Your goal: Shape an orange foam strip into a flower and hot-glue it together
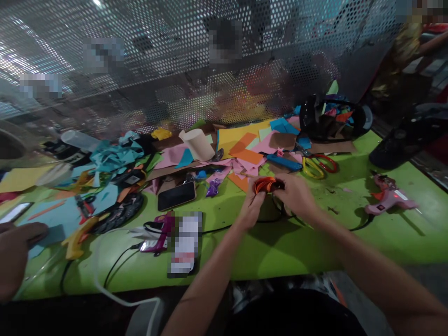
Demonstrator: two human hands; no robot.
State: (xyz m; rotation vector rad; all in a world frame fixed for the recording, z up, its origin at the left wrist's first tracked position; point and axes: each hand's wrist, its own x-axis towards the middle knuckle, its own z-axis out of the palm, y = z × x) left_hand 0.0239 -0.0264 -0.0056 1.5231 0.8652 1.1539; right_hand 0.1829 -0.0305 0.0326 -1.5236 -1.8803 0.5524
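A: What is at the far left?
B: A co-worker's hand (pixel 21 254), above light blue paper; whether its fingers hold something, I cannot tell. Next is a yellow glue gun (pixel 80 239), then a purple glue gun (pixel 165 233). They lie near the front edge, I suppose for easy reach.
A: And the middle?
B: A black phone (pixel 177 196) lies there with its screen dark. Farther right, the left hand (pixel 252 205) grips one side of an orange coil (pixel 265 185), its fingers curled closely. The right hand (pixel 297 196) pinches the other side. The coil is between them, raised over the green table (pixel 297 256); probably two hands are needed so it does not spring loose.
A: What follows to the right?
B: Scissors (pixel 314 169) with yellow and red handles, just behind the right hand, and a pink glue gun (pixel 390 199), set apart, maybe to keep its nozzle away from the paper.
A: Any brand or writing?
B: The pink one carries a pale label, too small for reading. The flat object (pixel 185 245) beside the purple gun is pixelated, so its print is lost.
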